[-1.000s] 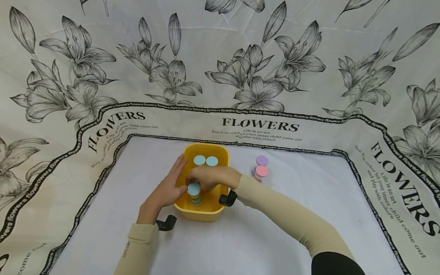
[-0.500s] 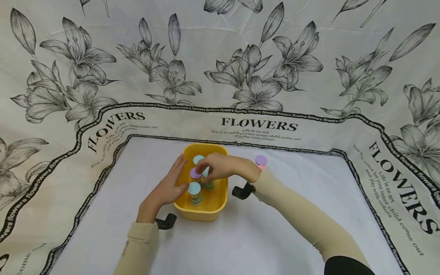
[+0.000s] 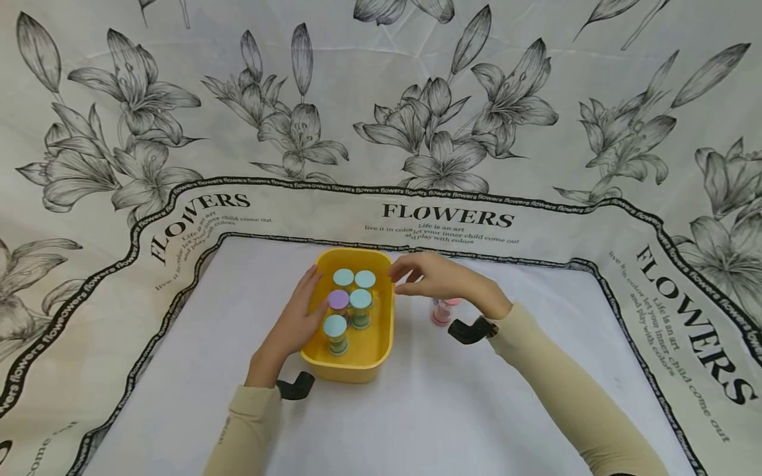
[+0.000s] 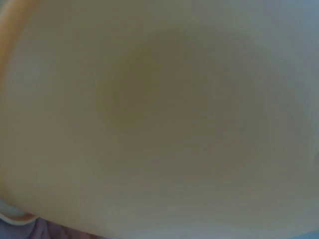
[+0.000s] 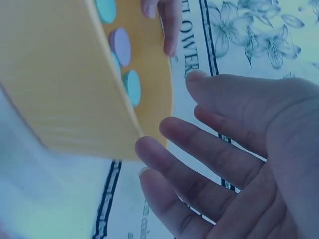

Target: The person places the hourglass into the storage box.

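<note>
A yellow plastic bin (image 3: 348, 373) holds several small sand timers with clear bodies, standing upright. Most have light blue caps, like the timer nearest the front (image 3: 336, 334); one has a purple cap (image 3: 338, 299). My left hand (image 3: 292, 324) rests at the bin's left rim, fingers fairly straight along it, thumb reaching inside near the purple cap. Just beyond the right rim is my right hand (image 3: 443, 277), holding nothing, its fingers spread and loosely bent in the right wrist view. Partly hidden below it stands a pink-capped sand timer (image 3: 442, 313) on the table.
A white cloth (image 3: 476, 396) covers the table. Behind it hangs a flower-printed fabric (image 3: 321, 205) with lettering and a dark border. A blurred pale yellowish surface (image 4: 174, 119) fills most of the left wrist view.
My right hand let go of a light blue-capped timer inside the bin and moved out to the right, past the rim. The left hand stays nearly in place.
</note>
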Demonstrator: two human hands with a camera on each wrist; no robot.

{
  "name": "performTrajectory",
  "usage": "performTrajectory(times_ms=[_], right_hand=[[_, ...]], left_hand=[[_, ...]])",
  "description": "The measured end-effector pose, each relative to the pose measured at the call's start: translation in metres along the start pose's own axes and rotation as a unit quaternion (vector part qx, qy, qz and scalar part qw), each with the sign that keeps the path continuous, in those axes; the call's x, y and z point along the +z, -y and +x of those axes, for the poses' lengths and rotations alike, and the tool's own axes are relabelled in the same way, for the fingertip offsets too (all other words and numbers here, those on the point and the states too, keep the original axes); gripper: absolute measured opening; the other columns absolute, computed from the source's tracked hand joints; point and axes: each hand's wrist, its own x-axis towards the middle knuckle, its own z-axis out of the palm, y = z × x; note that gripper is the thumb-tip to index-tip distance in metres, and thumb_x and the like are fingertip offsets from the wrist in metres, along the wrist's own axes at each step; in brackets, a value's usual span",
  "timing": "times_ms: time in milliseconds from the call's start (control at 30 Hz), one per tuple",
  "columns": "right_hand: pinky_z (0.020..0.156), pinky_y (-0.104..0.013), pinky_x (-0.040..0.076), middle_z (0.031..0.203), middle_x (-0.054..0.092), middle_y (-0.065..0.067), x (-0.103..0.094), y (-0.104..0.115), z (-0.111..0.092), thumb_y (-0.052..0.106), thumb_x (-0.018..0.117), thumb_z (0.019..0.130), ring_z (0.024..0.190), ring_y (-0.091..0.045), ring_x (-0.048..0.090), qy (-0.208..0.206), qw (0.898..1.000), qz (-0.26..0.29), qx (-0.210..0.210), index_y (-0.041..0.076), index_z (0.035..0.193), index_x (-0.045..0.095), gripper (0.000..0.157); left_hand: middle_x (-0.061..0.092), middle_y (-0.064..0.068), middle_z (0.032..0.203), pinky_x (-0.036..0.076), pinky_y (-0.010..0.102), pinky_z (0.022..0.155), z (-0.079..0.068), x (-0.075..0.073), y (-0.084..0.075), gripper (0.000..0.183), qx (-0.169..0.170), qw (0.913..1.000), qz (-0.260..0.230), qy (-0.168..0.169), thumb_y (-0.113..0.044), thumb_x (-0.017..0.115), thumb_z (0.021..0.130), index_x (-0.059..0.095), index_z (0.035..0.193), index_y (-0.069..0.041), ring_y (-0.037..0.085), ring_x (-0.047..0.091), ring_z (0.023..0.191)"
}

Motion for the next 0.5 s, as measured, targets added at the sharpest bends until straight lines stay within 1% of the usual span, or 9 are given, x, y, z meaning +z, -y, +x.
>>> performTrajectory(times_ms=[67, 233, 333, 500], right_hand=[[0.094, -0.039, 0.061, 0.122, 0.072, -0.014, -0.002, -0.008, -0.008, 0.020, 0.070, 0.098, 0.106, -0.026, 0.073, -0.020, 1.000, 0.004, 0.012, 0.004, 0.128, 0.067, 0.035], [0.095, -0.047, 0.059, 0.123, 0.072, -0.013, -0.002, -0.029, -0.025, 0.023, 0.072, 0.096, 0.111, -0.029, 0.070, -0.085, 0.995, 0.019, 0.045, 0.007, 0.127, 0.068, 0.035], [0.098, -0.051, 0.057, 0.125, 0.071, -0.013, 0.001, -0.043, -0.034, 0.024, 0.073, 0.096, 0.116, -0.032, 0.067, -0.126, 0.990, 0.017, 0.063, 0.007, 0.128, 0.067, 0.037], [0.103, -0.055, 0.054, 0.133, 0.067, -0.016, 0.013, -0.065, -0.050, 0.029, 0.072, 0.097, 0.126, -0.036, 0.060, -0.184, 0.977, -0.007, 0.108, 0.006, 0.133, 0.064, 0.044]], left_hand=[[0.007, 0.012, 0.174, 0.016, 0.057, 0.128, -0.001, 0.001, 0.001, 0.064, 0.004, 0.9999, -0.009, -0.006, -0.019, 0.053, 0.106, 0.027, 0.162, -0.003, 0.035, 0.013, 0.160], [0.006, 0.006, 0.175, 0.016, 0.057, 0.128, -0.003, 0.001, 0.003, 0.064, -0.014, 0.9993, -0.033, -0.005, -0.020, 0.054, 0.105, 0.028, 0.163, -0.008, 0.034, 0.013, 0.160], [0.005, 0.001, 0.175, 0.015, 0.057, 0.128, -0.003, 0.001, 0.005, 0.063, -0.030, 0.9983, -0.049, -0.003, -0.020, 0.053, 0.105, 0.028, 0.163, -0.012, 0.031, 0.011, 0.161], [0.004, -0.001, 0.175, 0.012, 0.057, 0.129, -0.002, 0.002, 0.007, 0.063, -0.033, 0.9962, -0.080, 0.001, -0.019, 0.052, 0.105, 0.028, 0.163, -0.014, 0.029, 0.008, 0.162]])
